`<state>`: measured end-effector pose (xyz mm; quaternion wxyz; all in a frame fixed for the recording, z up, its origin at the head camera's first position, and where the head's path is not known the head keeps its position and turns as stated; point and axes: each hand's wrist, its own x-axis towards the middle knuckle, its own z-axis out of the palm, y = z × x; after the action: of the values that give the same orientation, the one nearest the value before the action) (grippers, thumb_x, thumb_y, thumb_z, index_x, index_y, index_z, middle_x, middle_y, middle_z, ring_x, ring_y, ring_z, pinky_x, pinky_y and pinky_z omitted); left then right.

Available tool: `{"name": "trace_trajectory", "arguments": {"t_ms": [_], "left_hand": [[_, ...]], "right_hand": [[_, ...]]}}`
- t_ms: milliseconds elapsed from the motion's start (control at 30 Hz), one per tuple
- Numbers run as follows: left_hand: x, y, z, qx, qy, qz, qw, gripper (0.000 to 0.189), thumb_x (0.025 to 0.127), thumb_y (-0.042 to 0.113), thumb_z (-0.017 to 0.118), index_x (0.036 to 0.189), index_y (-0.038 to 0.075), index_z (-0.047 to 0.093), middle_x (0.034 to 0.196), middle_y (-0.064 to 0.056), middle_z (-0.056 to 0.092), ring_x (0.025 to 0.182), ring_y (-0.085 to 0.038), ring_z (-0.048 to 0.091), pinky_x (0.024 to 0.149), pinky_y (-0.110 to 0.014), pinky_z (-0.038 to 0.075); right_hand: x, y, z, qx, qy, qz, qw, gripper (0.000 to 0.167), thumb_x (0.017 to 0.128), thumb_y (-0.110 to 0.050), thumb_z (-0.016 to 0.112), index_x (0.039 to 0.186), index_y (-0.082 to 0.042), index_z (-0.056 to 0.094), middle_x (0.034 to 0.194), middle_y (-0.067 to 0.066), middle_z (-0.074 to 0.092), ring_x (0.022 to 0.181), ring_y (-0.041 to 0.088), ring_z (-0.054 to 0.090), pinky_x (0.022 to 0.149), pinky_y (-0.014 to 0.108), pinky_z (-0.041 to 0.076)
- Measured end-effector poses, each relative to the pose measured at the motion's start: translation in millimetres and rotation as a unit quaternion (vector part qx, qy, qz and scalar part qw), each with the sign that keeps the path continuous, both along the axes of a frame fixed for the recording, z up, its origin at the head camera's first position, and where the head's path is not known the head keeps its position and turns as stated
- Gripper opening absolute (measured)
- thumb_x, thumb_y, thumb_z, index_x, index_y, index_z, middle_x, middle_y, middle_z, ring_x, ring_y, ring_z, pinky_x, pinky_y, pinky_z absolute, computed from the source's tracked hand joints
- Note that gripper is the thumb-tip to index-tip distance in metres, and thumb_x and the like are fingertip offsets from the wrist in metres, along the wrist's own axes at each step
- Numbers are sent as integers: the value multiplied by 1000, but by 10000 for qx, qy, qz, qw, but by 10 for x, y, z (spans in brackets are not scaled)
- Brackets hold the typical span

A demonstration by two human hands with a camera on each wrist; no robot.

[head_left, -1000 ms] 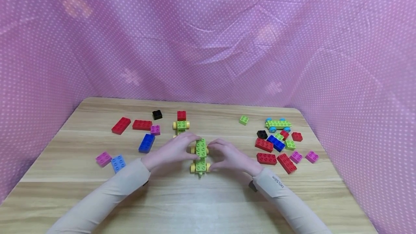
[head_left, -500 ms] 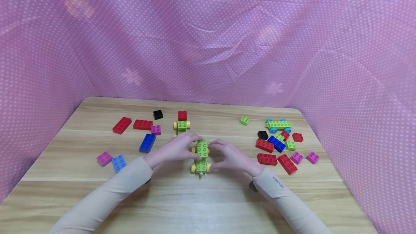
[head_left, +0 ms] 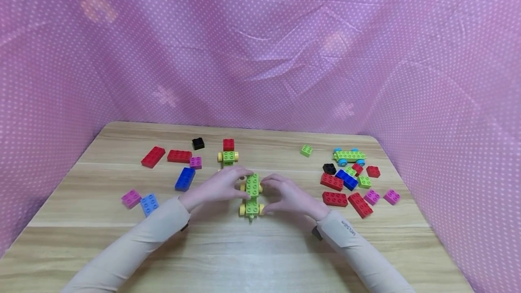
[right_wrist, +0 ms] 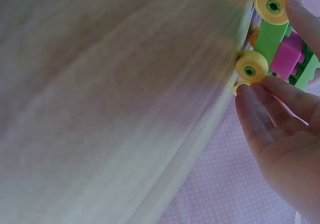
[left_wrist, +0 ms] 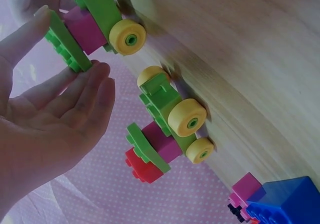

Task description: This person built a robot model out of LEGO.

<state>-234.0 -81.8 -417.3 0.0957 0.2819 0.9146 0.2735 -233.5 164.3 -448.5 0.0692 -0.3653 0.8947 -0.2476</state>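
Note:
A light-green toy car base (head_left: 252, 207) with yellow wheels stands on the table between both hands. On it sits a magenta brick (left_wrist: 86, 30), topped by a light-green brick (left_wrist: 70, 43). My left hand (head_left: 220, 186) pinches this top brick between thumb and fingers at its two ends. From the other side, my right hand (head_left: 291, 196) holds the car, thumb at one yellow wheel (right_wrist: 271, 5) and fingertips at the other. Behind stands a second yellow-wheeled car (left_wrist: 165, 101), stacked with magenta, green and red bricks (left_wrist: 144, 168), partly hidden by my left hand in the head view.
To the left lie red bricks (head_left: 153, 157), a blue brick (head_left: 185, 179), a light-blue brick (head_left: 149, 204), magenta bricks and a black one (head_left: 198, 143). At right are several mixed bricks (head_left: 335, 199) and a blue-wheeled green car base (head_left: 349, 156). Pink dotted cloth (head_left: 260, 58) surrounds the table.
The view has shifted very slightly. Both hands keep their places on the car, which stays where it was.

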Motion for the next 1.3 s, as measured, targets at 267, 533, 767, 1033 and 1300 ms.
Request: {"name": "trace_trajectory", "arguments": {"t_ms": [267, 533, 767, 1033, 1300], "left_hand": [[14, 43, 24, -123, 142, 106, 9998, 70, 80, 35, 81, 138, 6, 55, 139, -13, 60, 126, -30, 58, 111, -52, 46], [17, 67, 47, -213, 162, 113, 9996, 69, 79, 33, 82, 137, 6, 56, 139, -12, 60, 129, -31, 56, 112, -53, 44], [0, 77, 66, -285, 166, 94, 9994, 69, 78, 34, 83, 137, 7, 57, 139, -13, 60, 131, -32, 54, 112, -55, 43], [11, 24, 41, -92, -80, 196, 9997, 69, 81, 37, 80, 140, 11, 54, 140, -10, 60, 123, -28, 59, 110, -56, 44], [28, 39, 20, -216, 46, 261, 9994, 69, 81, 37, 81, 139, 11, 55, 140, -10, 60, 128, -29, 56, 112, -54, 44]], "right_hand": [[-1, -3, 5, -8, -33, -7, 10000, 74, 75, -36, 85, 137, -9, 56, 137, 6, 60, 128, 22, 57, 112, 38, 47], [1, -2, 17, -22, -26, 36, 10000, 74, 75, -36, 85, 137, -7, 56, 138, 8, 60, 128, 22, 58, 111, 38, 48], [-16, -3, -9, -20, -40, 13, 10000, 75, 75, -37, 85, 137, -8, 56, 138, 7, 59, 128, 21, 58, 112, 38, 47], [-24, 6, 4, 44, -25, -25, 10000, 76, 74, -40, 86, 137, -10, 56, 136, 5, 61, 126, 19, 59, 111, 36, 48], [-11, -2, 4, 26, -14, -10, 10000, 76, 73, -40, 86, 137, -11, 56, 136, 4, 61, 126, 20, 59, 111, 37, 49]]}}
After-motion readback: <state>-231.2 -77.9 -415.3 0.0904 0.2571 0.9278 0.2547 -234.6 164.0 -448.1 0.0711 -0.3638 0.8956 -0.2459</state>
